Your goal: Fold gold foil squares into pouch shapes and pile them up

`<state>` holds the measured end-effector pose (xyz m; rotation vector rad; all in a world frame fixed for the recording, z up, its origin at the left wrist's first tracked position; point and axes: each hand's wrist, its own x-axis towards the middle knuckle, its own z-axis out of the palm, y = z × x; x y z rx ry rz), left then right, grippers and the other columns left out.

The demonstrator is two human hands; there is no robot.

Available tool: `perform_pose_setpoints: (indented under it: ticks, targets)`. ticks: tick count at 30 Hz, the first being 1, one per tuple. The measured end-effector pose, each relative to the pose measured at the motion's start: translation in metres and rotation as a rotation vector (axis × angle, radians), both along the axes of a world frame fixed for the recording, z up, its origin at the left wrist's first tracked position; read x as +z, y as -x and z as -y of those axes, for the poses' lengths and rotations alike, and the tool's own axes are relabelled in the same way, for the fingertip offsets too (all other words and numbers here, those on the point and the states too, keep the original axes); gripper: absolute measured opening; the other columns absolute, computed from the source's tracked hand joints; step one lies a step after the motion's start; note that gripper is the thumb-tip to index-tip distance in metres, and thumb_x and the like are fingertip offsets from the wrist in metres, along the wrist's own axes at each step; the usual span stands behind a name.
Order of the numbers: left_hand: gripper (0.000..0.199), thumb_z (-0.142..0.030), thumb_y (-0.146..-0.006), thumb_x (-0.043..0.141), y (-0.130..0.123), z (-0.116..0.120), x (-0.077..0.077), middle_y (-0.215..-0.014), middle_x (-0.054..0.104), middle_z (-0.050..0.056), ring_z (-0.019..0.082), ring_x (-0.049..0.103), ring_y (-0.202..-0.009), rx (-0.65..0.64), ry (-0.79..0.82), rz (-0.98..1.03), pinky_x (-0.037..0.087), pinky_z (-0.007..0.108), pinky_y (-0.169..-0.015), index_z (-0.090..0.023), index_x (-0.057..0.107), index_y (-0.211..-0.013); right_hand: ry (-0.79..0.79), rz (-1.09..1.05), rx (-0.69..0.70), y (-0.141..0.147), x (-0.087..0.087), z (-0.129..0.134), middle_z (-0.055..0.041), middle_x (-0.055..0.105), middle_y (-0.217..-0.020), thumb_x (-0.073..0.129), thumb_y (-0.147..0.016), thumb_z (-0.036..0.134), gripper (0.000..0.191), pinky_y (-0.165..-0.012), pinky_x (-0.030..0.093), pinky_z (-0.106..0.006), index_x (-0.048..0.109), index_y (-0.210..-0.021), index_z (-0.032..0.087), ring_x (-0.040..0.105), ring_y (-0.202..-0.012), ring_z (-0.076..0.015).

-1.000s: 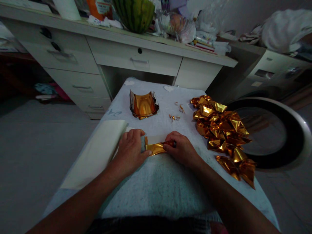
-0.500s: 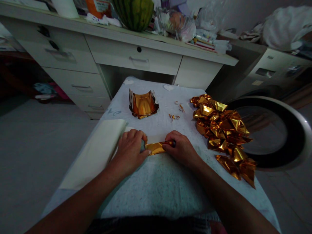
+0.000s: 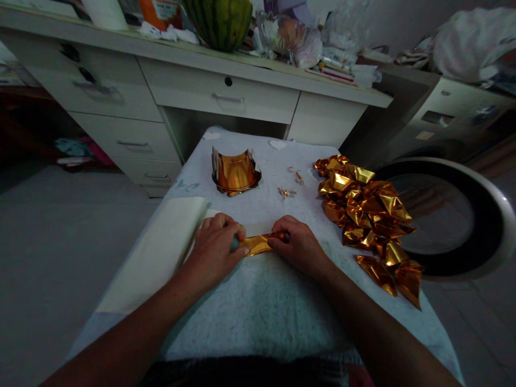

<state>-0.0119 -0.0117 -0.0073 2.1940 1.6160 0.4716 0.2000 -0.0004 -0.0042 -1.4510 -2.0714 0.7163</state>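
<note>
A folded strip of shiny gold foil (image 3: 257, 245) lies between my two hands near the middle of the cloth-covered table. My left hand (image 3: 220, 242) pinches its left end, fingers curled. My right hand (image 3: 296, 242) is closed on the right end, where the foil looks rolled or twisted. Beneath and behind the strip shows a pale sheet (image 3: 260, 229). Farther back stands a stack of curved gold foil sheets (image 3: 236, 171). Small gold twist ties (image 3: 287, 192) lie to its right. A heap of gold foil-wrapped pieces (image 3: 363, 209) spreads along the table's right side.
White paper (image 3: 161, 252) covers the table's left side. Behind the table (image 3: 258, 317) is a white desk with drawers (image 3: 226, 91), bearing a watermelon (image 3: 220, 21), plastic bags and papers. A washing machine (image 3: 455, 115) with its round door open is at the right.
The left fingertips have closed in over the left end of the foil strip. My right hand has hardly moved, and the whole view has shifted very slightly.
</note>
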Motion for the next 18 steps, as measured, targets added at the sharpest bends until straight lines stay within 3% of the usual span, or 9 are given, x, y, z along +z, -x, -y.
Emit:
perform_pose_setpoints:
  ticks: [7, 13, 18]
  targets:
    - [0.014, -0.027, -0.078, 0.062, -0.003, 0.005, 0.005, -0.104, 0.055, 0.006, 0.028, 0.049, -0.101, -0.01, -0.035, -0.077, 0.04, 0.043, -0.086, -0.022, 0.064, -0.091, -0.041, -0.01, -0.06, -0.004, -0.005, 0.0, 0.0007, 0.054, -0.077, 0.066, -0.079, 0.01, 0.015, -0.066, 0.038, -0.026, 0.057, -0.07, 0.018, 0.051, -0.07, -0.0127]
    - [0.011, -0.026, -0.083, 0.059, -0.009, 0.012, 0.015, -0.1, 0.059, 0.007, 0.029, 0.05, -0.1, -0.023, -0.06, -0.224, 0.039, 0.044, -0.083, -0.022, 0.064, -0.092, -0.073, 0.041, -0.094, -0.009, -0.009, 0.001, -0.0032, 0.055, -0.086, 0.069, -0.079, 0.012, 0.019, -0.075, 0.04, -0.03, 0.056, -0.067, 0.018, 0.052, -0.083, -0.0169]
    - [0.01, -0.026, -0.087, 0.059, -0.013, 0.016, 0.015, -0.105, 0.061, 0.007, 0.03, 0.05, -0.1, -0.035, -0.156, -0.279, 0.038, 0.047, -0.083, -0.024, 0.067, -0.093, -0.062, 0.067, -0.096, -0.008, -0.009, 0.004, -0.004, 0.055, -0.089, 0.067, -0.081, 0.012, 0.018, -0.078, 0.04, -0.031, 0.055, -0.07, 0.018, 0.052, -0.087, -0.0184]
